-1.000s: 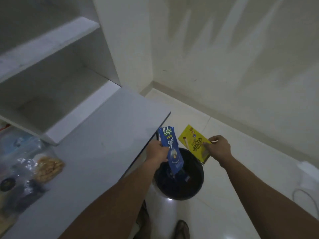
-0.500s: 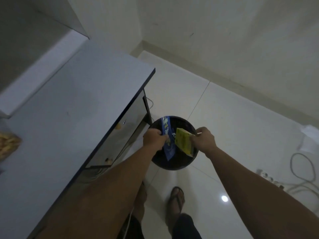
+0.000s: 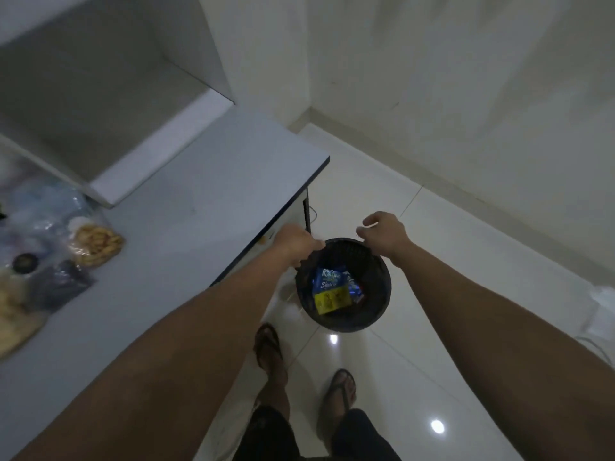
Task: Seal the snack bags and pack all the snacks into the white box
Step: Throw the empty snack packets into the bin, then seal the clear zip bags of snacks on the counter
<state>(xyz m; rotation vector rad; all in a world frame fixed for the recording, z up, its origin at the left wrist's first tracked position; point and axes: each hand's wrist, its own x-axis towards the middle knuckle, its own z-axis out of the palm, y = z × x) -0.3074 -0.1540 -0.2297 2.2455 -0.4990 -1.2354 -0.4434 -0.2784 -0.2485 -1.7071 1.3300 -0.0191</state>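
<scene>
A bin (image 3: 346,284) stands on the floor (image 3: 466,261) just right of the desk (image 3: 173,247), with 2 snack wrappers (image 3: 329,291) lying in it. The left hand (image 3: 294,246) and right hand (image 3: 386,236) hang above its far rim, apart from each other. Clear bags of snacks (image 3: 93,242) lie on the desk's left side, in front of a shelf unit (image 3: 109,128) at its far edge, and 2 sandalled feet (image 3: 269,347) stand on the floor near the bin.

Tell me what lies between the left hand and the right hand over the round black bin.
In the head view, no object lies between the left hand and the right hand; only the round black bin's far rim shows in the gap.
</scene>
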